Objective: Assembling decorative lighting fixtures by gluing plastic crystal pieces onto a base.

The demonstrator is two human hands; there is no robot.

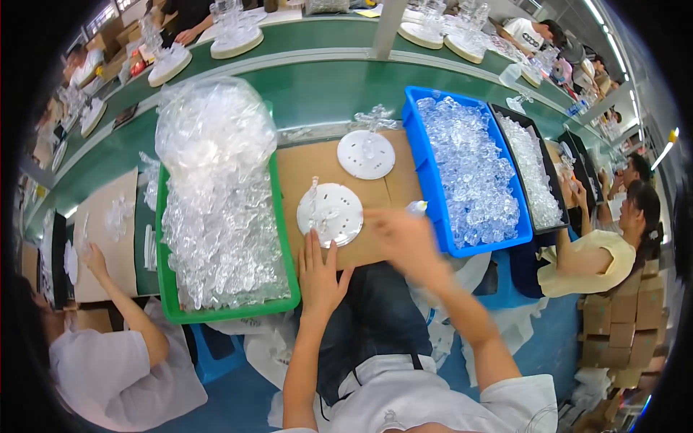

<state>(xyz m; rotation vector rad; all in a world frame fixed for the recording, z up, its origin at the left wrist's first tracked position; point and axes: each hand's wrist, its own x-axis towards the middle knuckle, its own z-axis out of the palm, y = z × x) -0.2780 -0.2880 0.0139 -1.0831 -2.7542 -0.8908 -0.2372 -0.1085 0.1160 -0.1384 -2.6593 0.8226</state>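
A white round plate with small holes lies on the cardboard, with clear plastic pieces standing on its left part. My left hand rests at the plate's near edge, fingers stretched out and the fingertips touching the rim or a clear piece there. To the right of the plate is my right hand, smeared by motion; whether its fingers hold anything cannot be made out. Farther back lies a second white plate with a clear branching piece at its far side. Near the blue bin sits a small white bottle.
A green bin of clear parts, topped by a plastic bag, stands left. On the right are a blue bin and a black tray of clear parts. Cardboard covers the green bench. People work on both sides.
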